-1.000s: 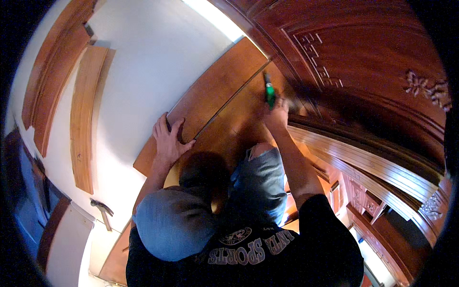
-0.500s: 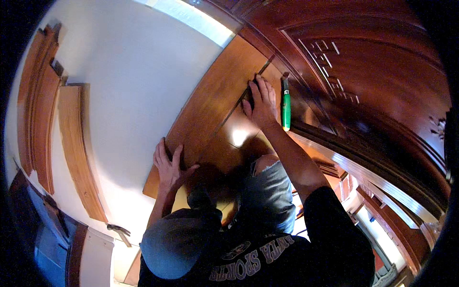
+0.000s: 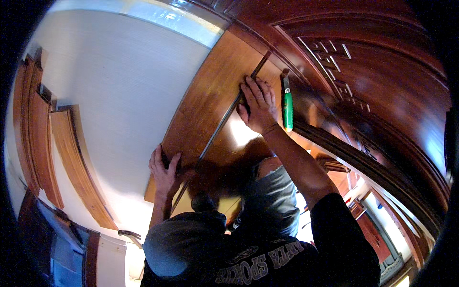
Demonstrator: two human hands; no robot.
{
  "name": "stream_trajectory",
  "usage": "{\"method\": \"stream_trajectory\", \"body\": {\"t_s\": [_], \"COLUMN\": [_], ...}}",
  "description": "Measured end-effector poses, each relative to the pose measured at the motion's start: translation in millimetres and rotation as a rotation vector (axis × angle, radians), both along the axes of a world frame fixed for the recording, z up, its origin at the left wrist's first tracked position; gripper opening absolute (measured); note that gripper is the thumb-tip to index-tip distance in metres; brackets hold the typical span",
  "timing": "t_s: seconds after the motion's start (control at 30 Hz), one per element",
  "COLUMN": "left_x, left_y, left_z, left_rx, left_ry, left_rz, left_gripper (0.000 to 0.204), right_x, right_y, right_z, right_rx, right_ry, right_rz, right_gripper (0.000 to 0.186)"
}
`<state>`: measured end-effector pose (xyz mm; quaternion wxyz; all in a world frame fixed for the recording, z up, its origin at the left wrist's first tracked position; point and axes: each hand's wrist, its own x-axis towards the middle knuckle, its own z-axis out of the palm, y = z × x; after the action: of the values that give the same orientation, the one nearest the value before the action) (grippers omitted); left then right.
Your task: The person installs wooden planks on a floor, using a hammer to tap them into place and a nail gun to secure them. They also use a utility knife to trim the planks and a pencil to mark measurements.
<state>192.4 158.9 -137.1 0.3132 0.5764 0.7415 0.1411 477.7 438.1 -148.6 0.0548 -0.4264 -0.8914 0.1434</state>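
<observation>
A long brown wooden board [image 3: 205, 95] lies slanting, with a narrow dark seam separating it from another wooden piece [image 3: 227, 153] on its right. My left hand [image 3: 165, 170] grips the board's lower left edge, fingers curled over it and thumb apart. My right hand [image 3: 258, 107] lies on the wood at the seam farther up, its fingers extended and slightly apart. Just right of that hand is a utility knife [image 3: 288, 107] with a green handle, lying loose. My knees are beneath me, partly hidden by my body.
Dark red carved wooden panelling [image 3: 363, 57] fills the upper right. A pale surface [image 3: 119, 86] on the left bears moulding pieces [image 3: 31, 129] and a lighter plank [image 3: 81, 167]. A hammer [image 3: 130, 234] lies at lower left. More timber is stacked at lower right.
My right hand has released the green knife and moved onto the seam. The seam looks wider along its lower part. My left hand stays at the board's edge. The view has shifted somewhat.
</observation>
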Motion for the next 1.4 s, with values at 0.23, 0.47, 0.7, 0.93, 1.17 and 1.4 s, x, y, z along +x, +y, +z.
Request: {"method": "stream_trajectory", "body": {"t_s": [0.23, 0.47, 0.7, 0.93, 1.17, 1.4], "left_x": [-13.5, -10.3, -13.3, -16.8, -9.9, -4.0], "left_y": [38.0, 41.4, 38.7, 24.0, 29.1, 30.0], "left_z": [14.5, 1.6, -2.8, -16.8, -25.9, -24.5], "left_rx": [0.068, 0.076, 0.051, 0.159, 0.242, 0.211], "left_ry": [-0.215, -0.230, -0.231, -0.200, -0.125, -0.106], "left_rz": [0.265, 0.273, 0.254, 0.223, 0.151, 0.247], "left_gripper": [0.060, 0.050, 0.047, 0.056, 0.064, 0.061], "right_x": [0.6, -2.4, -6.4, -9.0, -2.2, -11.6], "right_y": [-0.9, 1.1, 3.5, 0.2, 4.2, 19.5], "right_z": [-0.5, 3.6, 3.8, 7.7, 3.2, -6.9], "right_rx": [0.019, 0.024, 0.009, -0.027, -0.013, 0.070], "right_ry": [-0.073, -0.018, -0.006, -0.049, -0.018, 0.016], "right_rz": [0.041, 0.024, 0.012, 0.009, 0.005, 0.105], "right_gripper": [0.058, 0.054, 0.054, 0.053, 0.053, 0.055]}}
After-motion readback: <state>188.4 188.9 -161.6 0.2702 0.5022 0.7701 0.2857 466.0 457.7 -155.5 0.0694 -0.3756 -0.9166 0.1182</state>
